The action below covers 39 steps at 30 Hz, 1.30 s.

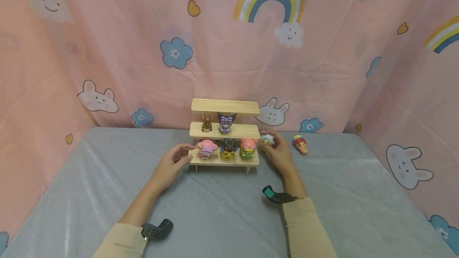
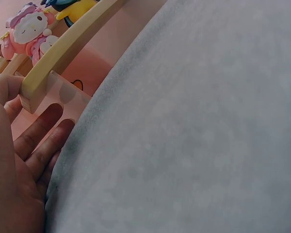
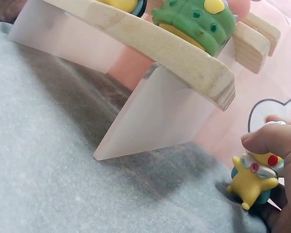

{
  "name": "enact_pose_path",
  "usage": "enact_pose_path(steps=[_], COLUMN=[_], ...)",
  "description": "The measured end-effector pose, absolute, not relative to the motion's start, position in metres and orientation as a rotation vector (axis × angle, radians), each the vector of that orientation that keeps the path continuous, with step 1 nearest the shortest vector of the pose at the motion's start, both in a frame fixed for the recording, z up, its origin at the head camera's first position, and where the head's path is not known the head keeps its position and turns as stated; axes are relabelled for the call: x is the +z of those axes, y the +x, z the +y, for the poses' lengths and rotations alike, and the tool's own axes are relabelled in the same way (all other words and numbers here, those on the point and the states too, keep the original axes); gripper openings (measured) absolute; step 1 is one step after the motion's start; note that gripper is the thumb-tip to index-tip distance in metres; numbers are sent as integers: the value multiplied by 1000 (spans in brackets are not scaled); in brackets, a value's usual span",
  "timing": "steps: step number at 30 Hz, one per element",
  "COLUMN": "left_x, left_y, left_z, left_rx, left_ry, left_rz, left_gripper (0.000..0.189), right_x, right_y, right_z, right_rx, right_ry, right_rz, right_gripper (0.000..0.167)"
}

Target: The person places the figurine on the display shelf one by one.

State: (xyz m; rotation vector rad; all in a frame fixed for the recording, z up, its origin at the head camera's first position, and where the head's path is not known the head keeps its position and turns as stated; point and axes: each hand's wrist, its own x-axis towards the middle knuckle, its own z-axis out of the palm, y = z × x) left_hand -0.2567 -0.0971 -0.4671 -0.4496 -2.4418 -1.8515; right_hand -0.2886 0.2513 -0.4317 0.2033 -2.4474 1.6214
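Observation:
A small wooden three-tier display shelf (image 1: 224,131) stands on the cloth-covered table. My left hand (image 1: 174,163) is at the left end of its bottom tier, thumb and index finger pinching the board's corner, the other fingers (image 2: 51,141) spread below it. To the right of the shelf, my right hand (image 1: 279,152) grips a small yellow figurine (image 3: 254,184) with a white collar, its head partly hidden by the thumb. On the bottom tier sit a pink figurine (image 1: 206,149), a dark-eared yellow figurine (image 1: 228,149) and a pink-and-green figurine (image 1: 248,149).
The middle tier bears a brown figurine (image 1: 206,123) and a purple-and-black figurine (image 1: 226,123). A red-and-yellow figurine (image 1: 299,145) lies on the table right of my right hand. Behind the grey cloth (image 1: 222,210) hangs a pink printed curtain (image 1: 215,79).

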Motion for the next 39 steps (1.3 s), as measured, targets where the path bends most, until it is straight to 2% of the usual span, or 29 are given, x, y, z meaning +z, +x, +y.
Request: enact_pose_path(steps=[14, 22, 25, 32, 39], left_x=[-466, -465, -465, -465, -465], left_y=[-256, -255, -255, -255, -255], left_z=[-96, -96, -96, -96, -96], left_rx=[-1851, -1835, -1832, -1825, -1832], left_ry=[-435, -426, -430, -437, -433], left_rz=[-2453, -2465, -2462, -2460, -2456], left_gripper=[30, 31, 31, 31, 31], right_x=[-429, -429, -439, -431, -456], right_y=[-288, -287, -295, -289, -308], right_z=[249, 248, 253, 248, 259], right_rx=[1590, 1574, 1590, 1564, 1571], right_ry=[100, 131, 135, 134, 116], right_rz=[-2494, -2473, -2458, -2482, -2471], right_gripper=[36, 37, 37, 38, 38])
